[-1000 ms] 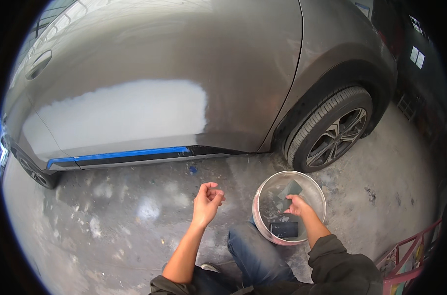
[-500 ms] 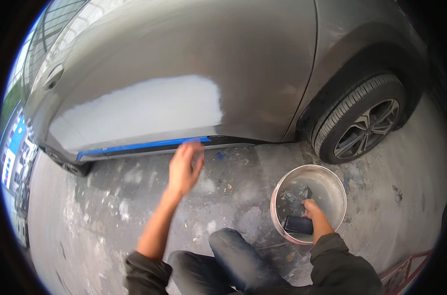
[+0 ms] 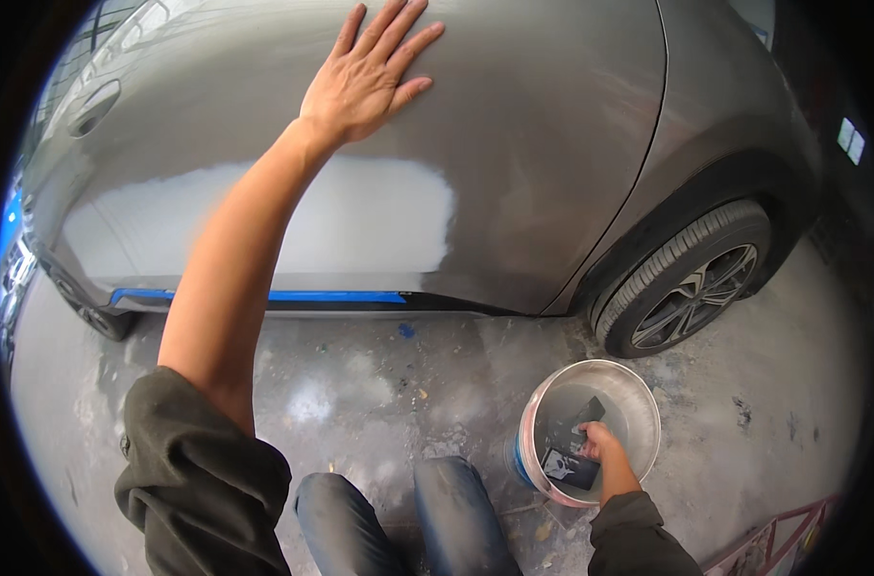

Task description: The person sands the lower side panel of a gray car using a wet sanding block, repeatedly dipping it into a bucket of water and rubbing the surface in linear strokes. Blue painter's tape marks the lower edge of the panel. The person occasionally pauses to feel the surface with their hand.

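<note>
From my remote seat I see the two hands set well apart. The left grip (image 3: 357, 94) is spread wide, holding nothing, and looks laid flat on the grey car door (image 3: 523, 125), just beyond the pale patch (image 3: 370, 216) with its band of blue tape (image 3: 333, 296) along the near side. My right grip (image 3: 601, 443) is down inside the round bucket (image 3: 643, 411), which stands on the floor (image 3: 346, 384), right of the knees and near the right wheel (image 3: 691, 300). Its fingers are bent over a dark flat strip (image 3: 587, 414); I cannot tell whether they pinch it or only touch it.

The relation I read is this: the strip lies to the far left of the right grip, its long axis slanting from near left to far right. A dark block (image 3: 568, 470) lies on the near left side of that grip, roughly crosswise. For both pieces, the right grip is much the nearer one.
</note>
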Action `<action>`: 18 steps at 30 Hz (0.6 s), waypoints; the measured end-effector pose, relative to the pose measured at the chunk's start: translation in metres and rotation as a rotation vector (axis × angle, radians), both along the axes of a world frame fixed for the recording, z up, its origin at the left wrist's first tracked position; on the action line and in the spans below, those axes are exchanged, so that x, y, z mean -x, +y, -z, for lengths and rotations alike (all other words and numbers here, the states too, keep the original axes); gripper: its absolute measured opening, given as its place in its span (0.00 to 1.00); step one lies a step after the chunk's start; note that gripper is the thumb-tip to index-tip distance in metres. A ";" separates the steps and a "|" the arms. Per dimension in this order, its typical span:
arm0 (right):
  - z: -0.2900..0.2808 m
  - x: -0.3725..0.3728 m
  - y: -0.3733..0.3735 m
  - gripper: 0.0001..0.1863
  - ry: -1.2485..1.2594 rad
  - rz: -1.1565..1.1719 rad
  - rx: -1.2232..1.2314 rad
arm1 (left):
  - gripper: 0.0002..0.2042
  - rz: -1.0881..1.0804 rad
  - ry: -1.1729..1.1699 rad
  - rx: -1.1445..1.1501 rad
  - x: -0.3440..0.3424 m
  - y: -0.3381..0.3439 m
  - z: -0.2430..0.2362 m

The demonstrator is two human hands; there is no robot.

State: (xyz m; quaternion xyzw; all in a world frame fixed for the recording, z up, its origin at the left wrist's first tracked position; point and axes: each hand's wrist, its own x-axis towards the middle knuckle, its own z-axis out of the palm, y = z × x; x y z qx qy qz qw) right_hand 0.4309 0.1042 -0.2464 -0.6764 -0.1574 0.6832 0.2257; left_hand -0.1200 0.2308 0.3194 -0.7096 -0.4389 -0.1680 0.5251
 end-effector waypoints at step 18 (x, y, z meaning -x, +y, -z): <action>-0.514 0.172 0.076 0.24 0.269 0.485 -1.056 | 0.35 0.227 0.216 0.071 0.019 0.014 0.024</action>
